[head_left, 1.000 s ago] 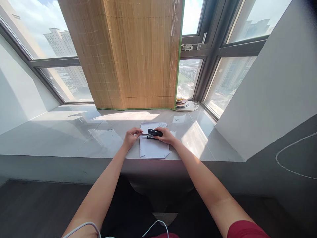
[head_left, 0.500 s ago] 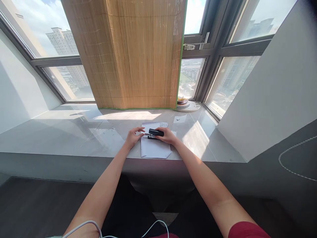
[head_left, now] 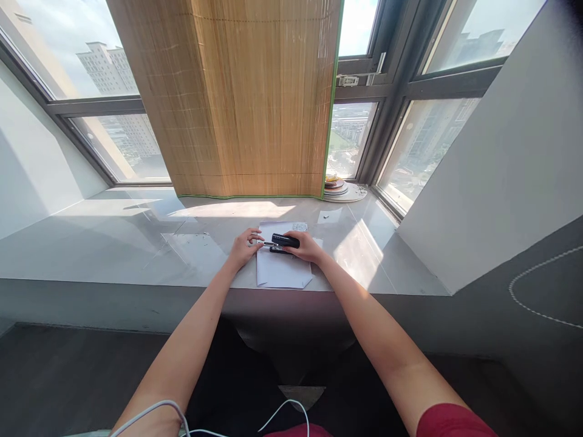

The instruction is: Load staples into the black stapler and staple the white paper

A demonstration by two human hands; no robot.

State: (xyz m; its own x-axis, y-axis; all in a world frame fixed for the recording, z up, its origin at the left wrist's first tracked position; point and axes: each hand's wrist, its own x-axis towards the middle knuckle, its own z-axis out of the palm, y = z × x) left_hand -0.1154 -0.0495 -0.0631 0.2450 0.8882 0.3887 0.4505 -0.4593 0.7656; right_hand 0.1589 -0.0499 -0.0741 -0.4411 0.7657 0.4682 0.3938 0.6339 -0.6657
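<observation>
A black stapler (head_left: pixel 285 241) lies over a stack of white paper sheets (head_left: pixel 281 271) near the front edge of the grey stone window ledge (head_left: pixel 136 249). My right hand (head_left: pixel 304 248) grips the stapler's rear end. At the stapler's metal front tip, the fingers of my left hand (head_left: pixel 245 245) are pinched together; whether they hold anything small is too fine to tell.
A bamboo blind (head_left: pixel 255 97) hangs behind the ledge. A stack of plates (head_left: pixel 339 189) sits at the back right by the window. A small paper scrap (head_left: pixel 328 215) lies beyond the sheets. A grey slanted wall (head_left: pixel 492 182) bounds the right. A white cable (head_left: pixel 182 419) runs across my lap.
My left fingers opened briefly beside the stapler's tip, then closed on it again. The right hand and stapler stayed put; the camera shifted slightly.
</observation>
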